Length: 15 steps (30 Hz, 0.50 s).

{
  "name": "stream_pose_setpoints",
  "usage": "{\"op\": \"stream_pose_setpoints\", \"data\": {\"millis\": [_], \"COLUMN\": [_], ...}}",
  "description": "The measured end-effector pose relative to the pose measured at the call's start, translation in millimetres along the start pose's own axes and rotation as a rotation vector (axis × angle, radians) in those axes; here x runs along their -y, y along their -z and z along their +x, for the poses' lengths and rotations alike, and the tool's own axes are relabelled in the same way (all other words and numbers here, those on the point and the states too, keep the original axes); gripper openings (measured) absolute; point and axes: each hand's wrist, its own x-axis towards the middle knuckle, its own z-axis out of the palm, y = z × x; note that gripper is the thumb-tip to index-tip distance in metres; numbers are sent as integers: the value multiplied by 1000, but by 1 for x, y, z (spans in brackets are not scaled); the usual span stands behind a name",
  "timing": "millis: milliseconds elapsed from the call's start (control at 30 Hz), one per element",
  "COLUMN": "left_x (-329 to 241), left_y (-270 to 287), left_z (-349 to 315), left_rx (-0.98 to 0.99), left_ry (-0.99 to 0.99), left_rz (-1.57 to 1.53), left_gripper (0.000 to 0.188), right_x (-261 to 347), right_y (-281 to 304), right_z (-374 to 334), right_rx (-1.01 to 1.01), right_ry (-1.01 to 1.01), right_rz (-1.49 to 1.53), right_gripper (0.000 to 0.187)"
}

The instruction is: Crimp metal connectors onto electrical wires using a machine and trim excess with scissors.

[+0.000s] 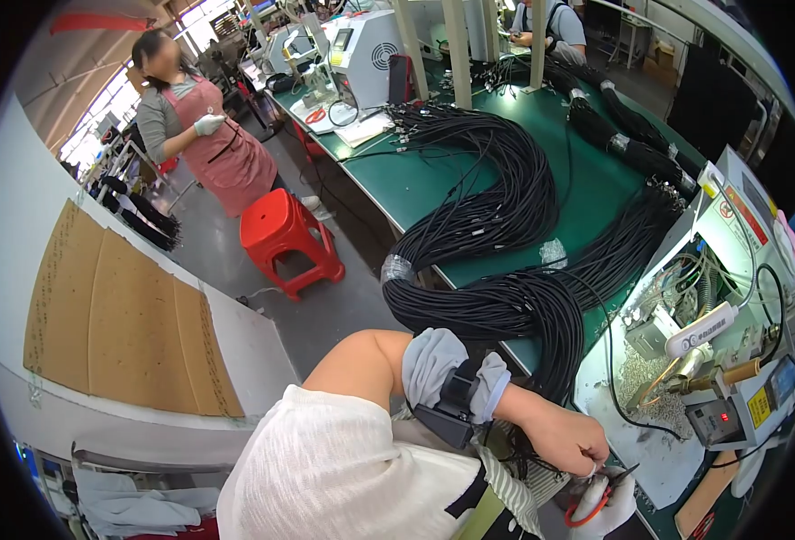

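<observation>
My left hand (564,439), bare below a bunched grey sleeve and a black wrist device (451,409), is closed in a pinch. What its fingertips hold is too small to make out. Thin black cables (525,454) hang right beside and below it. Close by, my right hand (618,515) wears a white glove and grips red-handled scissors (574,517), their dark blades pointing up and right near the left fingertips. A thick bundle of black cables (478,301), tied with clear wrap (397,268), runs over the table edge toward my left hand.
The green table (586,162) bears more cable bundles (631,144). At right stands a machine (712,360) with metal scraps around it. A red stool (289,229) stands on the floor at left, near a person in a pink apron (222,144). Another person (555,27) sits at the far end.
</observation>
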Motion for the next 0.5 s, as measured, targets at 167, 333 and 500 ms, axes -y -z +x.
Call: {"op": "stream_pose_setpoints", "data": {"millis": [167,333,500], "left_x": [-25,0,-3], "left_y": [-2,-11,-11], "left_z": [-5,10,8], "left_rx": [-138,-186,-98], "left_ry": [-55,-579,-555], "left_rz": [109,500,727], "left_gripper": [16,18,16], "right_x": [-6,-7,-2], "right_y": [-6,-8,-17], "right_z": [-12,-4,5], "right_rx": [14,-5,-15], "right_ry": [-584,-440,-284], "right_rz": [666,483,330], "right_gripper": [20,19,18]}}
